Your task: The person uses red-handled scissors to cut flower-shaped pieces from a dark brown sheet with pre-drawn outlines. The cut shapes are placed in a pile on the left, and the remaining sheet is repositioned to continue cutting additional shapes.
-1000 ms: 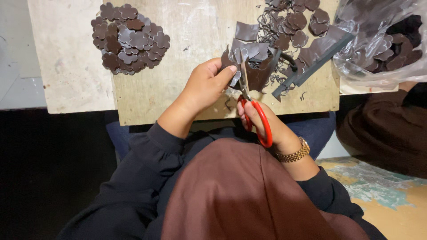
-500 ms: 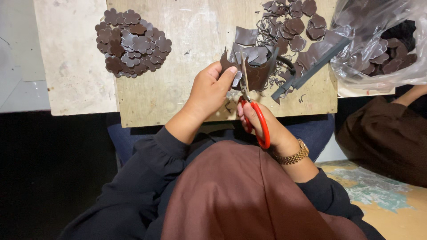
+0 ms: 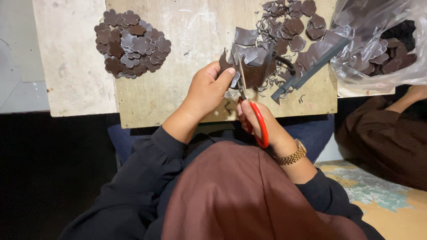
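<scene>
My left hand [image 3: 207, 91] pinches a dark brown leather scrap [image 3: 249, 66] between thumb and fingertips, holding it just above the near edge of the wooden board [image 3: 187, 40]. My right hand [image 3: 255, 118] grips the red-handled scissors [image 3: 251, 109], fingers curled through the loops, and the blades stand nearly upright with their tips in the scrap. How far the blades are parted I cannot tell.

To the far left on the board lies 1 heap of cut flower-shaped pieces [image 3: 132, 42], brown and grey, well apart from my hands. Beyond the scrap, more flower shapes and curly trimmings [image 3: 293, 22] are scattered, and a dark flat strip [image 3: 311, 66] lies slanted beside them. At the far right, a clear crumpled plastic bag [image 3: 378, 40] holds more dark pieces. A gold watch [image 3: 291, 155] circles my right wrist.
</scene>
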